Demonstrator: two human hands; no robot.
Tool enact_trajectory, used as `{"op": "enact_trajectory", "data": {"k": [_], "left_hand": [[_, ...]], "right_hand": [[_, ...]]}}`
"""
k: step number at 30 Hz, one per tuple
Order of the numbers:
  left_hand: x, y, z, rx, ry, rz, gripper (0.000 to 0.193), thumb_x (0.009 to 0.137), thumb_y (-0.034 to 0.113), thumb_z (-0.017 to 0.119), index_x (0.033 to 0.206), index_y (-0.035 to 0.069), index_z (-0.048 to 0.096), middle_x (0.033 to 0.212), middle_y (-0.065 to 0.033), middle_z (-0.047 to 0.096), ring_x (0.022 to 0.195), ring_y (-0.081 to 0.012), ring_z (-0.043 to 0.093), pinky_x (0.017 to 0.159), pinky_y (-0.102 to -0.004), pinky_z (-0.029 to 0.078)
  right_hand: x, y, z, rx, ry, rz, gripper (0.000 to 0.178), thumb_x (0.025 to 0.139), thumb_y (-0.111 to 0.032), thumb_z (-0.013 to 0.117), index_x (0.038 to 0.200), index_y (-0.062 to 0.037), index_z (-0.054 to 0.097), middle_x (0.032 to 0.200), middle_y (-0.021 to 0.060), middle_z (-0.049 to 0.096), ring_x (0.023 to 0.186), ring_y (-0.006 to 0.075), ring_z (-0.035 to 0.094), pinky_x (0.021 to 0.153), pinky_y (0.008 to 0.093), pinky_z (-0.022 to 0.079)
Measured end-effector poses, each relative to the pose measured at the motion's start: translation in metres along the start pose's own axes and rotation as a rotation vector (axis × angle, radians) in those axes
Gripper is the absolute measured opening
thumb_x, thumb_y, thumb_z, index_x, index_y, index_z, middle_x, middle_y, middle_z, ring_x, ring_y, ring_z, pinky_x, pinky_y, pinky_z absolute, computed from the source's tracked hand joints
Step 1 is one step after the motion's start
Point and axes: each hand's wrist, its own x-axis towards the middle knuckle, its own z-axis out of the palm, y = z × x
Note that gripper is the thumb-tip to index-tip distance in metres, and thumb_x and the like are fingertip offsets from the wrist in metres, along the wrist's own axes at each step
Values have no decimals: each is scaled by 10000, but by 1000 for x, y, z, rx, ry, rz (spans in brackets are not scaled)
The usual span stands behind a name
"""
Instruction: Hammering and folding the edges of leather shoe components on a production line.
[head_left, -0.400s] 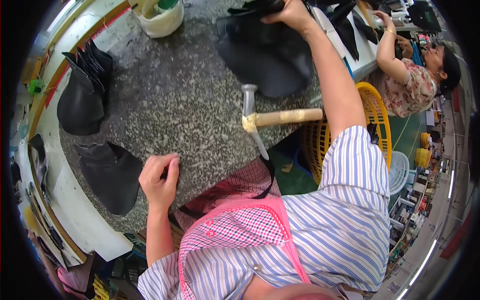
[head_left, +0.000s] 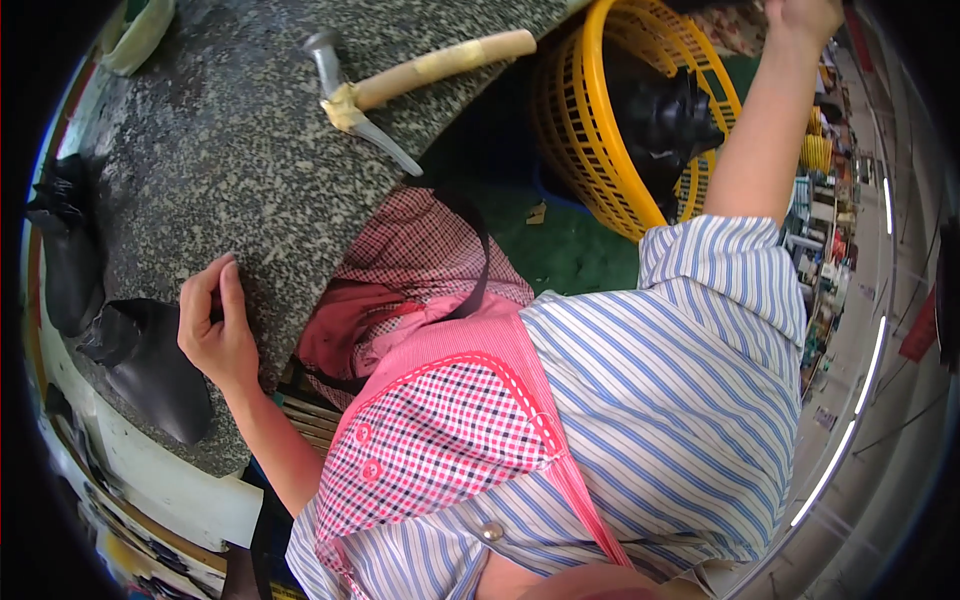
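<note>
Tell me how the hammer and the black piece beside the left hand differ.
Colour: the hammer has a grey metal head and a tan handle; the black piece is dark throughout.
Shape: the hammer is long and narrow, while the black piece is broad with a rounded end.
Place: the hammer lies away from both hands; the black piece is right by the left hand.
Both lie on the speckled table.

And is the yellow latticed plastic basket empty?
Not empty: glossy black pieces show inside the yellow basket, within its rim; how full, I cannot tell.
</note>
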Motion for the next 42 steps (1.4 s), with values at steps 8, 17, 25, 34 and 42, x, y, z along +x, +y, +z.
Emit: {"op": "enact_trajectory", "data": {"k": [8, 17, 25, 34, 42], "left_hand": [[1, -8, 9, 32, 23, 94, 91, 832, 66, 612, 882, -3, 645, 775, -41, 605, 683, -101, 525, 646, -213, 416], [-10, -7, 9, -21, 76, 68, 55, 756, 40, 659, 796, 9, 638, 699, -72, 589, 631, -140, 542, 596, -248, 435], [-28, 30, -21, -295, 155, 19, 62, 762, 44, 617, 794, 31, 668, 678, -63, 608, 630, -144, 570, 571, -261, 427], [-73, 0, -75, -292, 457, -71, 85, 780, 67, 639, 822, -3, 663, 700, -56, 611, 638, -109, 562, 576, -228, 425], [-84, -12, -62, -257, 521, -26, 88, 753, 114, 653, 762, 28, 644, 670, -70, 590, 622, -185, 560, 588, -295, 449]], "right_hand": [[-216, 119, -162, -1518, -197, 589, 805, 645, -539, 702, 1272, -137, 397, 1295, 199, 390, 1190, 367, 370, 970, 446, 323], [-216, 127, -73, -956, -214, 165, 521, 691, -206, 713, 1162, -129, 505, 1190, 141, 459, 1153, 324, 400, 955, 413, 337], [-206, 6, 105, -468, -527, -258, 300, 704, -88, 643, 997, -63, 584, 1134, 140, 530, 1077, 313, 471, 931, 390, 345], [-285, -41, 202, -299, -1020, -443, 237, 692, -143, 664, 911, -91, 593, 993, 86, 544, 1008, 300, 482, 851, 407, 374], [-249, -166, 221, 313, -1041, -467, 266, 792, -277, 626, 917, -43, 613, 966, 114, 603, 981, 311, 515, 878, 395, 390]]}}
